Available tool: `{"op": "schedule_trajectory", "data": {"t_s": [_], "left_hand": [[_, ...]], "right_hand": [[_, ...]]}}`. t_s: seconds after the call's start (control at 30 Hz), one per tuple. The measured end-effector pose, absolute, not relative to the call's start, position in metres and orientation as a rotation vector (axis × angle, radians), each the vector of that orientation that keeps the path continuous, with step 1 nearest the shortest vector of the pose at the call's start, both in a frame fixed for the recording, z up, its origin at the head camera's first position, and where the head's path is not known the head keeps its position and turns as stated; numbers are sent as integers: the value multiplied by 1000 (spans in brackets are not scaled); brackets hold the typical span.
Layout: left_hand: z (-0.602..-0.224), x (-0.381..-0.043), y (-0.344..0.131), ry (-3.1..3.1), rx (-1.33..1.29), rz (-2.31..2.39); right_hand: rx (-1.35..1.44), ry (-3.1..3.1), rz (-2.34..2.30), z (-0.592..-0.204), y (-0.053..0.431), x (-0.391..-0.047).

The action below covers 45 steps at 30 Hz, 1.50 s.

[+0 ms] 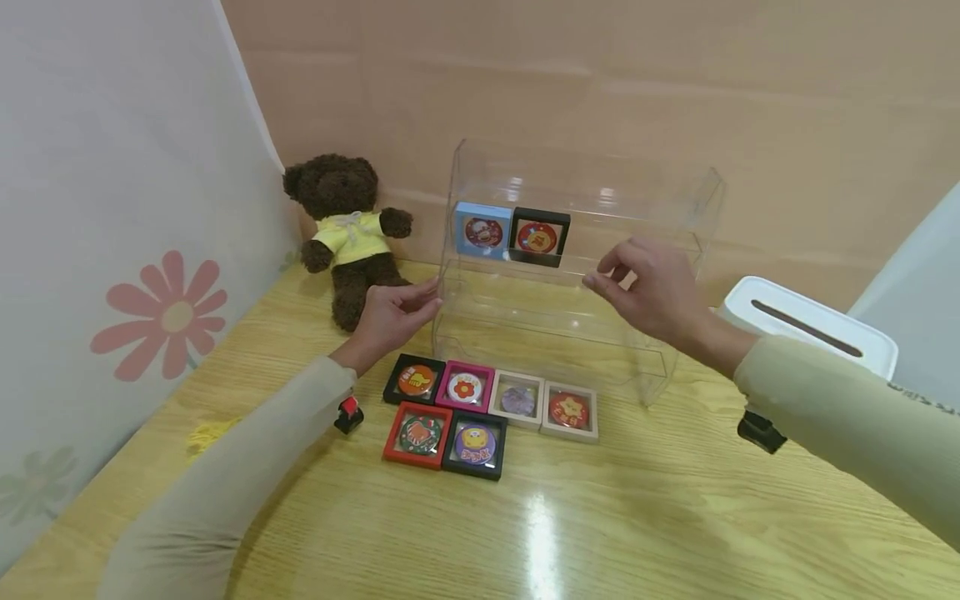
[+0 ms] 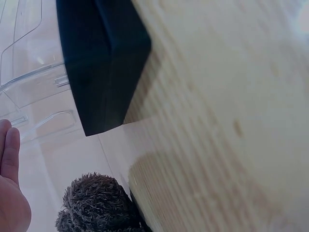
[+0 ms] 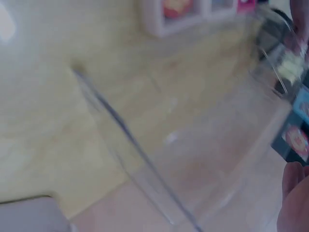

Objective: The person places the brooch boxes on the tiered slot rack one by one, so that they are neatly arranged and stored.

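A clear acrylic tiered stand [image 1: 547,312] rises at the back of the table. On its upper shelf, at the left end, a light blue framed badge [image 1: 483,232] and a black framed badge [image 1: 539,237] lean side by side. My left hand [image 1: 390,321] is at the stand's left side panel, its fingers [image 2: 10,154] straight and right at the panel's edge. My right hand [image 1: 648,287] hovers before the shelf, to the right of the black frame, fingers loosely bent with nothing between them. In the right wrist view the black frame [image 3: 294,140] shows just past its fingertips.
In front of the stand lie several framed badges, among them a red frame [image 1: 418,435] and a magenta frame [image 1: 465,387]. A brown teddy bear [image 1: 352,237] in a yellow shirt sits at the left. A white tissue box [image 1: 810,325] stands at the right. Yellow strands [image 1: 213,437] lie on the left.
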<state>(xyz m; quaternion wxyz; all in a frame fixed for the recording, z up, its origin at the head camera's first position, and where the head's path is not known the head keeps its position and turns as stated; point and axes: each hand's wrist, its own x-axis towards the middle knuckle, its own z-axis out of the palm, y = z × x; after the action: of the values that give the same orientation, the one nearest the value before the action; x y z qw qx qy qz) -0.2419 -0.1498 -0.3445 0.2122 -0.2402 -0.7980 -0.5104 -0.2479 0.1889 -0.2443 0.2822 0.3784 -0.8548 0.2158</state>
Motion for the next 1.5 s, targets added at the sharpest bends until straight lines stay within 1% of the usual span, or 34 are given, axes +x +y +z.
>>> {"op": "schedule_trajectory", "data": {"t_s": [0.17,0.43,0.73,0.93,1.07,1.5], "left_hand": [[-355,-250,-157,-2213,-659,-1399],[-358,-248,-161,-2203,-670,-1427],[-352,-244,-159,-2224,-653,-1433],[-332,-225,-151,-2232,-640,-1414],[-330,-222,-150,-2227,-638,-1416],[-331,-225,-144,-2234,-660,-1400]], "right_hand": [[1108,-2308,625,-273,203,-222],[1147,-2417,742,-316,218,-184],[1031,-2616,932,-359,231,-167],[879,-2809,1061,-367,231,-164],[802,-2853,1085,-367,229,-166],[803,-2893,1061,-371,233,-174]]}}
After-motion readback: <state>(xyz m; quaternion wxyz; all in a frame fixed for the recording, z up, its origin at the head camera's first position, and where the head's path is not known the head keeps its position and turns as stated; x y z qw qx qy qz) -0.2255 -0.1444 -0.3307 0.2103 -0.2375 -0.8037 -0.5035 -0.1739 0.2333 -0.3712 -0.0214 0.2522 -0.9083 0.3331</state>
